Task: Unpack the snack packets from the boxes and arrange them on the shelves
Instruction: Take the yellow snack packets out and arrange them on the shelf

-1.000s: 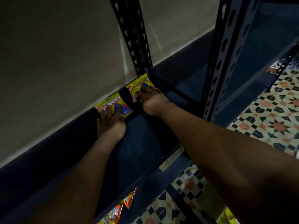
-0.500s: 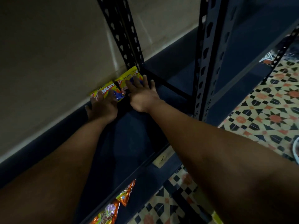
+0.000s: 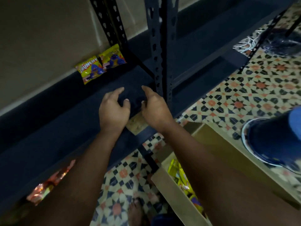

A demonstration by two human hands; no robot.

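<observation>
Two yellow snack packets stand side by side at the back of the dark blue shelf [image 3: 68,115], leaning on the wall: the left packet [image 3: 90,69] and the right packet [image 3: 112,57]. My left hand [image 3: 114,108] and my right hand [image 3: 154,106] hover over the shelf's front part, well short of the packets, fingers loosely curled and holding nothing. An open cardboard box [image 3: 216,144] stands on the floor under my right forearm, with more yellow packets [image 3: 180,175] inside it.
A perforated metal upright [image 3: 160,46] rises just right of my right hand. Orange packets [image 3: 48,185] lie on a lower shelf at bottom left. A blue bucket [image 3: 273,139] stands on the patterned tile floor [image 3: 254,82] at right. A bare foot [image 3: 136,212] shows below.
Both hands let go of the two yellow packets and pulled back toward the shelf's front. The packets stay against the wall. The view tilted down, bringing the box into sight.
</observation>
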